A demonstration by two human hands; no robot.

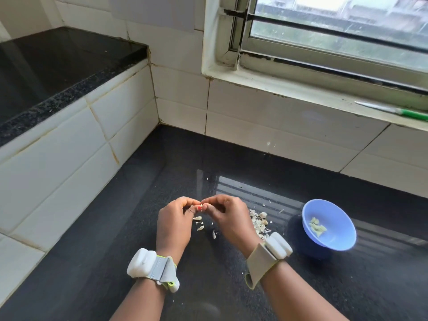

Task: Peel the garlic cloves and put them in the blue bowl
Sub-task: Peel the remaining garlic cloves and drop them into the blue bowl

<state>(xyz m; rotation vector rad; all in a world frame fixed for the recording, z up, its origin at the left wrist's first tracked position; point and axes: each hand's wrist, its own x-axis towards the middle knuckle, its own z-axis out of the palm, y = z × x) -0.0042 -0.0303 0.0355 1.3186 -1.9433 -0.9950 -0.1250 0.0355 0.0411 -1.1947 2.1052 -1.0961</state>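
Hands meet over a black granite counter (231, 286), mid-peel on a single garlic clove (202, 205). The left hand (174, 224) and right hand (228, 216) face each other w/ fingers curled in, tips pinching the clove between them just above the worktop; only a pale sliver of it shows, the rest hidden by knuckles. Each wrist carries a white strapped device.

Loose skins (199, 222) lie on the counter directly below the hands, and a bigger heap of peel w/ what look like unpeeled cloves (260, 222) sits just to the right, partly behind the right hand. Beyond that, near but apart, stands the blue bowl (335, 240), holding a small cluster of peeled cloves (317, 227) on its far-left inner slope. A green-handled knife (393, 110) rests on the window ledge, well apart from the work.

Handling, as a judgement: the clove is tiny, v. light and firm, so weight is no issue; grip is. Bared flesh probably turns slick and a bit sticky, while the skin is dry, papery and tears in scraps, prob. clinging to fingertips. Best hold looks like the one in use: one hand pinching the clove across its fat middle, the other's nail working at the tip or root end where skin lifts first. Squeezing too hard risks bruising it or shooting it out of the pinch; the polished counter would let it skid.
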